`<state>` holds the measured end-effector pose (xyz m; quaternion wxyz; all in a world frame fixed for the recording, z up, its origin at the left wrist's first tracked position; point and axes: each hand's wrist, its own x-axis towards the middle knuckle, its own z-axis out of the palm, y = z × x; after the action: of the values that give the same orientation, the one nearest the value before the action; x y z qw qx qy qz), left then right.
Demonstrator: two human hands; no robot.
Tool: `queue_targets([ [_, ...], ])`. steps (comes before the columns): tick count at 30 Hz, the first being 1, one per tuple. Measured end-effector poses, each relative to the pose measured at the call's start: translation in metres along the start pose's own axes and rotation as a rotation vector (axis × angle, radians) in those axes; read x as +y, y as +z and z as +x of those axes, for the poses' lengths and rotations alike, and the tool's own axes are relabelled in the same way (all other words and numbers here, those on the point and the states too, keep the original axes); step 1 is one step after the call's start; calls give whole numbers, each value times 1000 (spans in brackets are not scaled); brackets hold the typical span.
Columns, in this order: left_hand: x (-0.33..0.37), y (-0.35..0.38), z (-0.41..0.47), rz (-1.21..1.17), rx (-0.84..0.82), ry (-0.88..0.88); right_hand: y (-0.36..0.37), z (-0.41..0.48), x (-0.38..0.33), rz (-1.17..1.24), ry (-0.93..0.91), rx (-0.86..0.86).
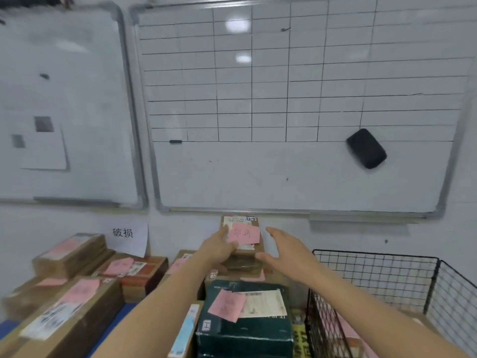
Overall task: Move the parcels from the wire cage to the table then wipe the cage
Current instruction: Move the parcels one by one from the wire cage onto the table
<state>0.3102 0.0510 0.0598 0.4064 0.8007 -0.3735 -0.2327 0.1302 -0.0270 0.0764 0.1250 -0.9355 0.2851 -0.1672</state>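
A small brown parcel (242, 235) is held at the back of the counter (121, 312), close to the wall and above a stack of other parcels (244, 264); whether it is already resting on that stack cannot be told. It is gripped at its left edge by the left hand (219, 248), thumb on top and fingers curled beneath. The right hand (286, 251) is held flat and spread just beside the parcel's right side, with nothing in it.

The main risk is judged to be the stack itself. The parcel is being placed high on uneven boxes, and if it is let go off-centre or tilted, it could slide off behind or onto the dark green box (247, 332) in front. A one-sided grip could also let the parcel twist unless it is steadied from the right. The wire cage (374, 277) stands close by on the right, and it could be knocked by a withdrawn forearm. Something pink appears to be left inside it, so wiping is judged premature.
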Motion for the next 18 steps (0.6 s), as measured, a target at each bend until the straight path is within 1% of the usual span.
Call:
queue_targets([
  [6, -57, -64, 23, 48, -11, -2, 44, 42, -60, 3, 16, -43],
  [9, -81, -86, 34, 12, -34, -18, 68, 63, -81, 2, 22, -64],
  [15, -108, -103, 57, -117, -95, -55, 108, 97, -101, -9, 44, -155],
  [18, -117, -107, 63, -124, -99, -52, 123, 112, -105, 4, 56, -185],
])
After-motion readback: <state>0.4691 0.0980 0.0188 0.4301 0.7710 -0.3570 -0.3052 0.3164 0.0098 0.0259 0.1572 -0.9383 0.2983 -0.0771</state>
